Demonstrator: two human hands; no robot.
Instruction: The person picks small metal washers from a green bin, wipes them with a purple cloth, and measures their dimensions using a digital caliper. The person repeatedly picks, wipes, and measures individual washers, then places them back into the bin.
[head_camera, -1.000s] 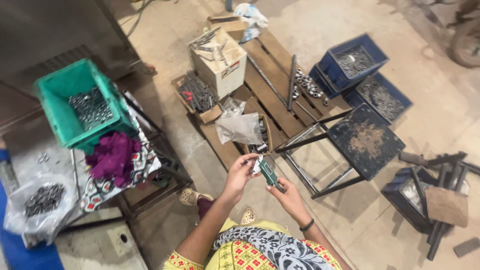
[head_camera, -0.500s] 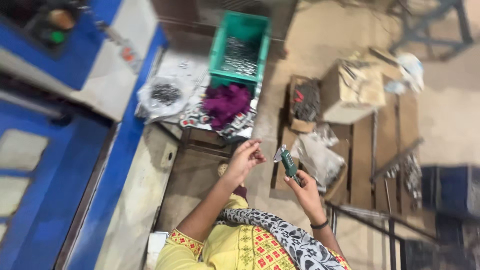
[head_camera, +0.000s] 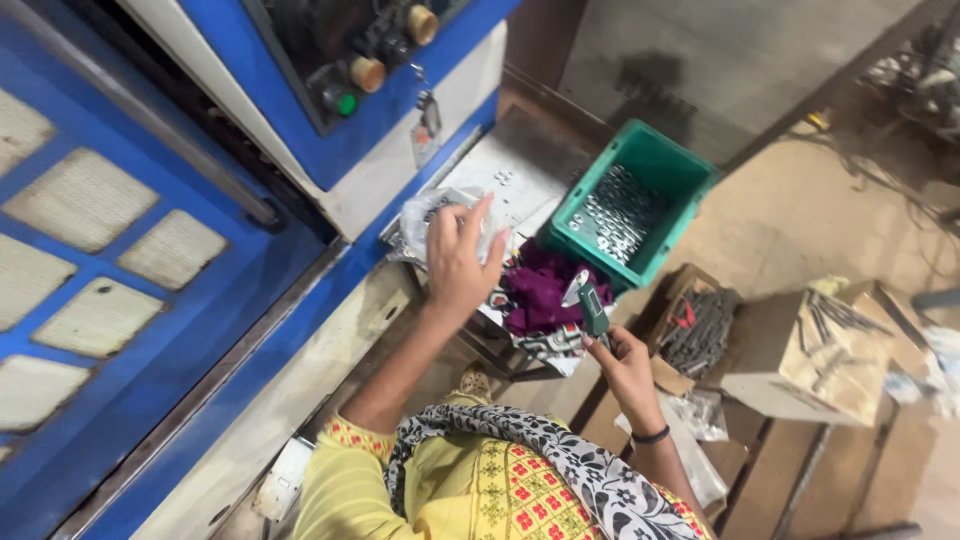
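Green tool (head_camera: 594, 308) lower end hidden inside right hand (head_camera: 622, 362).

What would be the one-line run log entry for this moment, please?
left hand: open, reaching toward clear plastic bag | right hand: holds small green tool | green crate: metal parts

Yellow patterned sleeves, black-white scarf, dark wristband (head_camera: 651, 436)
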